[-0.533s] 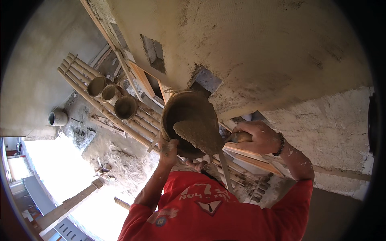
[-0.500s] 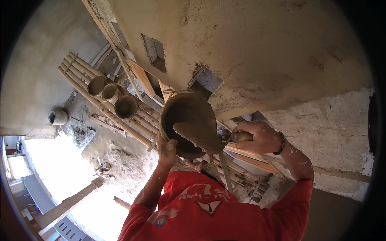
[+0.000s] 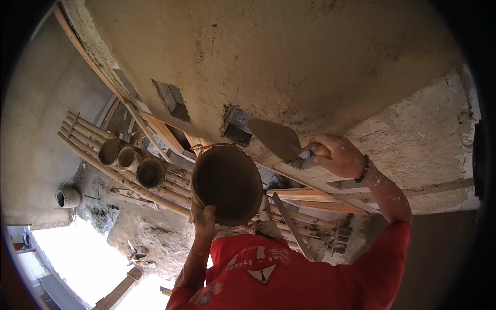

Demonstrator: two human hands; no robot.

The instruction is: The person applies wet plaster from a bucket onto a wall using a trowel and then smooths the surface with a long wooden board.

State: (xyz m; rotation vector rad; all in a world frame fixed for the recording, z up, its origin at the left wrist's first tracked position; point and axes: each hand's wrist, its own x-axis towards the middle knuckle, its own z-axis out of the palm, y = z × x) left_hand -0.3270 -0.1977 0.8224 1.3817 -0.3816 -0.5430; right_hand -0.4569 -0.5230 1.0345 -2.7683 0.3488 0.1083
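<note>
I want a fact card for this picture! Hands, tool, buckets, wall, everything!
Left hand: holding a big bucket
Right hand: gripping a trowel by its handle
Trowel position: near the wall; touching or not, can't tell
Wall: brown part, rough pale part
Wooden poles: three more buckets on top
Right wrist: dark bracelet

Trowel (image 3: 276, 139) moved out of bucket (image 3: 227, 181): before, blade lay over the mouth, across the rim's right edge; now clear of the rim, up at wall (image 3: 320, 62), tip overlapping the right corner of the square hole (image 3: 239, 123). Contact with wall: can't tell. Right hand (image 3: 341, 157) went up with it, arm reaching further. Bucket inside now uncovered. Strip (image 3: 292, 226): upper end, earlier behind blade, now shows. View shifted; bucket sits lower in it.
</note>
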